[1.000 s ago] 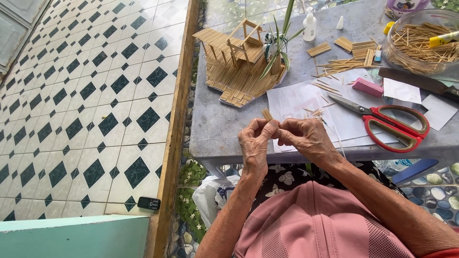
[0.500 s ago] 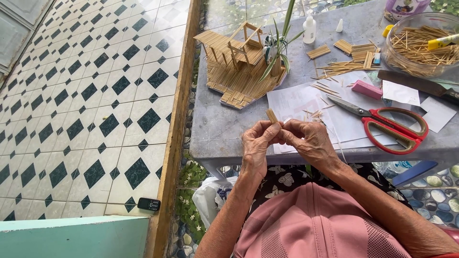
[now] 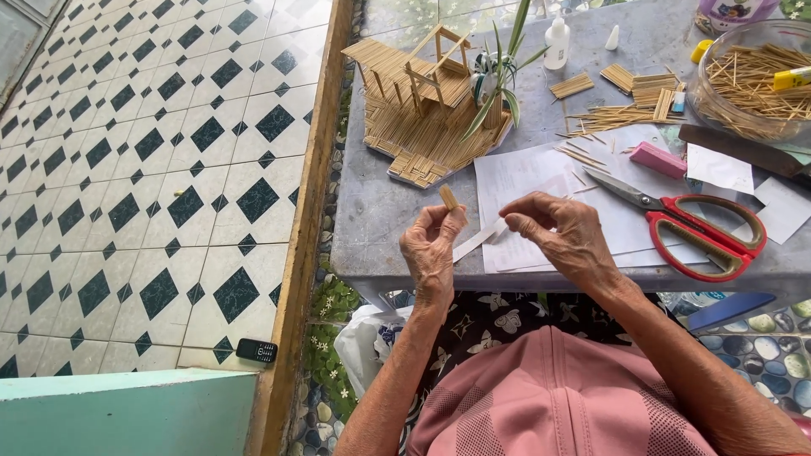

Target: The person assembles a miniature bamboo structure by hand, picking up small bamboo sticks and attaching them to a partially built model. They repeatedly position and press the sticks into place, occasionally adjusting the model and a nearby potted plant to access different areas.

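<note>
Sticks are already forming a roofed model house point(image 3: 427, 110) near the tabletop's point(image 3: 380, 228) far left corner. You are pinching a short stick bundle point(image 3: 449, 198) in your left hand point(image 3: 432, 253) fingers over the near edge, while your right hand point(image 3: 562, 236) fingers are curling together, seemingly around nothing; loose sticks point(image 3: 621, 118) are waiting.

— How many scissors point(image 3: 693, 228) does the table point(image 3: 380, 211) carry?
— One pair, red-handled. One stick house point(image 3: 422, 110), one glue bottle point(image 3: 555, 42), one glass bowl point(image 3: 748, 80) (its sticks are beyond counting).
— And hands?
— Two.
</note>
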